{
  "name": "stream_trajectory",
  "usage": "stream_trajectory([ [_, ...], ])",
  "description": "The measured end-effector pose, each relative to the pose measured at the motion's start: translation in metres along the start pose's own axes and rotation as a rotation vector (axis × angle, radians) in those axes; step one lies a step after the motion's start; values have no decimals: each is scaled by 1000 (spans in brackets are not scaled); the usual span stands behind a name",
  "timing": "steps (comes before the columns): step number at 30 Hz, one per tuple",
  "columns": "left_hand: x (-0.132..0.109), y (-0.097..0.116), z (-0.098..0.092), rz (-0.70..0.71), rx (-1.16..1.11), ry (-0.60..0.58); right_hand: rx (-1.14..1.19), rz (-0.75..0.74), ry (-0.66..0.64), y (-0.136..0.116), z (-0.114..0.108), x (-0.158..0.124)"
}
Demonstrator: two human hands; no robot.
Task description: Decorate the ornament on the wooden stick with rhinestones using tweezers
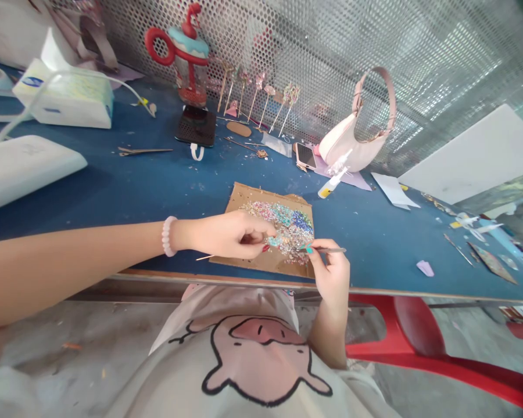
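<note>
My left hand (230, 233), with a pink beaded bracelet (169, 236) at the wrist, is pinched around a small piece studded with pale blue gems (274, 240). Facing it, my right hand (331, 270) grips slim grey tweezers (333, 250) between thumb and fingers, tips pointing left toward the piece. Both hands are over a cardboard sheet (237, 197) on the blue table. Loose rhinestones (283, 215) in pink, turquoise, dark blue and clear lie heaped on the cardboard. A thin wooden stick (204, 258) pokes out from under my left hand.
Behind the cardboard are a black phone (196, 125), decorated sticks (255, 96), a glue bottle (332, 184) and a pale handbag (353, 142). Scissors (143, 151), a tissue box (70, 98) and a white device (30, 168) lie left. A red chair (418, 331) stands below the table's front edge.
</note>
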State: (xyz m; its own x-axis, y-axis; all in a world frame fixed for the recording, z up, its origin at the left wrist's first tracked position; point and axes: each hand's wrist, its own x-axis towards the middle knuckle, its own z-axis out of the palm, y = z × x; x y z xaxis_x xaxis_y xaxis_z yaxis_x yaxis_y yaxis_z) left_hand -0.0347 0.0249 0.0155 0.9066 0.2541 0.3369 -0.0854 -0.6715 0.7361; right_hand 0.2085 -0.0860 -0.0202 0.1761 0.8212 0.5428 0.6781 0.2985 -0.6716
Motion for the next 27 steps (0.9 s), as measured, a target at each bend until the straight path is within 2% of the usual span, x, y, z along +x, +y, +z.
stream_trajectory([
  [27, 4, 6, -1, 33, 1, -11, -42, -1, -6, -1, 0, 2],
])
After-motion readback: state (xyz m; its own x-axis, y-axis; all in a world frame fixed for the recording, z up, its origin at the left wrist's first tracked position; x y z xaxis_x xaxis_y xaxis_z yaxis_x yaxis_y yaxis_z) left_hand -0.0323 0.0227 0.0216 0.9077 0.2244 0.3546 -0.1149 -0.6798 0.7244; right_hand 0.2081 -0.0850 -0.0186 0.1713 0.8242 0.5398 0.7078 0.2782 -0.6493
